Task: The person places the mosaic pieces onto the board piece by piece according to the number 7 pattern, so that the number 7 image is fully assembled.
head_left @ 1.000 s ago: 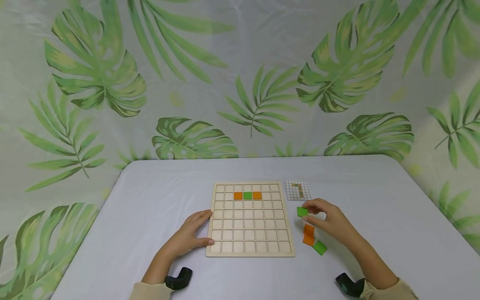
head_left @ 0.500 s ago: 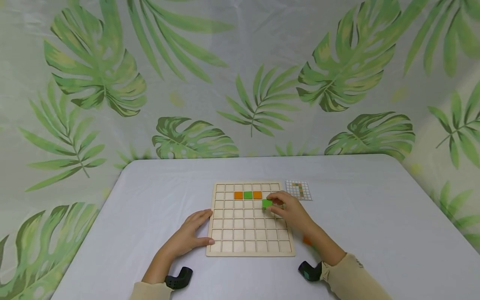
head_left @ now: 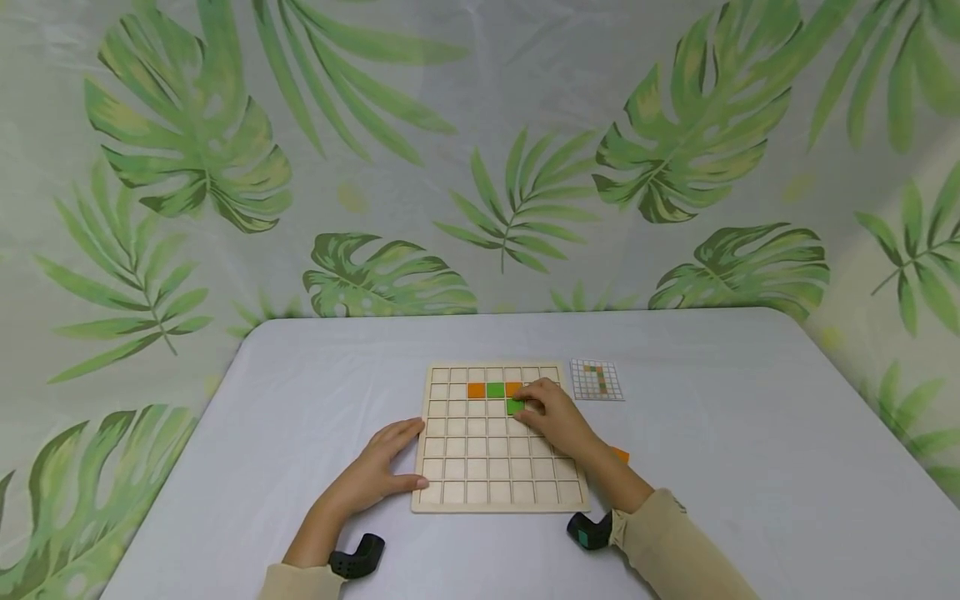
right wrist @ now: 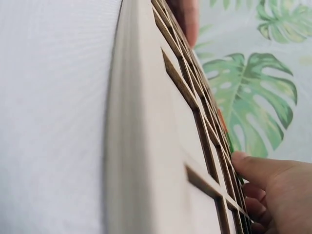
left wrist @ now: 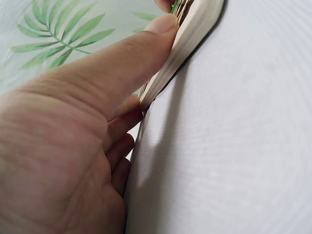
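Note:
A wooden grid board (head_left: 465, 467) lies on the table. Near its top, an orange tile (head_left: 476, 390), a green tile (head_left: 495, 390) and a second orange tile (head_left: 513, 389) form a row. My right hand (head_left: 557, 421) pinches another green tile (head_left: 514, 407) between thumb and fingers, at the cell just below the row's right end. My left hand (head_left: 378, 467) rests along the board's left side with fingers spread, the thumb (left wrist: 151, 36) touching the rim in the left wrist view. Part of the held tile is hidden by my right fingertips.
A small printed pattern card (head_left: 597, 380) lies beyond the board's top right corner. A loose orange tile (head_left: 620, 455) peeks out past my right wrist, which hides the other loose tiles there. A leaf-patterned cloth (head_left: 390, 167) hangs behind the white table (head_left: 300, 375).
My right hand has carried the green tile left from beside the board to the cell under the right orange tile. My left hand has stayed at the board's edge.

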{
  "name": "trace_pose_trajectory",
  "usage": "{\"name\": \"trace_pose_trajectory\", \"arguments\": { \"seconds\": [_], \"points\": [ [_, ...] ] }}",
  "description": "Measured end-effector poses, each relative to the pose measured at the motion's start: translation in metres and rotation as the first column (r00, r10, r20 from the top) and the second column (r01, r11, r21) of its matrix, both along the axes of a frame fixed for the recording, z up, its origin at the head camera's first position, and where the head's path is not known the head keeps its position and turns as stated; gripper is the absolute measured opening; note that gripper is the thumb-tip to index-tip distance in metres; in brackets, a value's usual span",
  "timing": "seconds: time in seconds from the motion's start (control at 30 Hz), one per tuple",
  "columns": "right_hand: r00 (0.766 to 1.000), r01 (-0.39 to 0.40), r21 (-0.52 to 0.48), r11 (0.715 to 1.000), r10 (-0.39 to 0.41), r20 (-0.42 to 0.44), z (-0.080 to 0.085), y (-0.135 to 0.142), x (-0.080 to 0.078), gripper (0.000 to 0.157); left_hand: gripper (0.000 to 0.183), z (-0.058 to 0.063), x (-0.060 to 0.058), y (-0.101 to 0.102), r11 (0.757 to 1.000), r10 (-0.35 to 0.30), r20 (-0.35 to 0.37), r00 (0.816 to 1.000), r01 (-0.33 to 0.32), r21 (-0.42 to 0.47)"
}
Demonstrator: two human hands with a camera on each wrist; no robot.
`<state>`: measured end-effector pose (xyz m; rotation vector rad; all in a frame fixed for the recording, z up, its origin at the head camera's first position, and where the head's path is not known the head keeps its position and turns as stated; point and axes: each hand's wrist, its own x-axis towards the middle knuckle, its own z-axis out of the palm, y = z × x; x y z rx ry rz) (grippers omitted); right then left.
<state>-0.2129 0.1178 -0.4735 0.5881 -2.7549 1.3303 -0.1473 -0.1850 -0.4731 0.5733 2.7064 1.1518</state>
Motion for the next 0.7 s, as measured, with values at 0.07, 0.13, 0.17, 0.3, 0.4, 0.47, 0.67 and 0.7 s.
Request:
{"name": "trace_pose_trajectory", "arguments": {
  "seconds": [0.07,0.13,0.17,0.3,0.4,0.47,0.67,0.7],
  "points": [
    [1.0,-0.002,0.015,1.0,0.002,0.02,0.0,0.0,0.0,0.025,0.087,0.0,0.0,0.0,1.0,-0.002,-0.001,1.0,0.002,-0.001],
    [0.999,-0.005,-0.002,1.0,0.005,0.043,0.003,0.001,0.001,0.029,0.087,0.0,0.0,0.0,1.0,-0.004,-0.001,1.0,0.004,0.002],
    [0.999,-0.01,-0.012,1.0,0.01,0.048,0.005,0.002,0.001,0.031,0.087,0.0,0.0,0.0,1.0,-0.005,-0.002,1.0,0.005,0.0],
    [0.998,-0.024,-0.063,0.998,0.027,0.049,0.018,0.012,0.006,0.04,0.087,-0.001,0.0,0.0,1.0,-0.016,0.0,1.0,0.016,0.001],
    [0.999,-0.029,-0.056,0.998,0.03,0.015,0.028,0.023,0.011,0.044,0.087,-0.001,-0.001,0.0,1.0,-0.016,-0.001,1.0,0.016,0.0],
    [0.999,-0.028,-0.034,0.999,0.027,-0.02,0.032,0.032,0.015,0.046,0.087,-0.001,-0.001,-0.001,1.0,-0.012,-0.006,1.0,0.012,-0.003],
    [0.997,0.009,0.041,0.999,-0.006,-0.08,0.037,0.066,0.035,0.046,0.087,0.0,0.0,-0.001,1.0,-0.01,-0.006,1.0,0.01,-0.003],
    [0.997,0.016,0.054,0.998,-0.012,-0.08,0.037,0.071,0.038,0.046,0.087,0.0,0.0,-0.001,1.0,-0.011,-0.006,1.0,0.011,-0.003]
  ]
}}
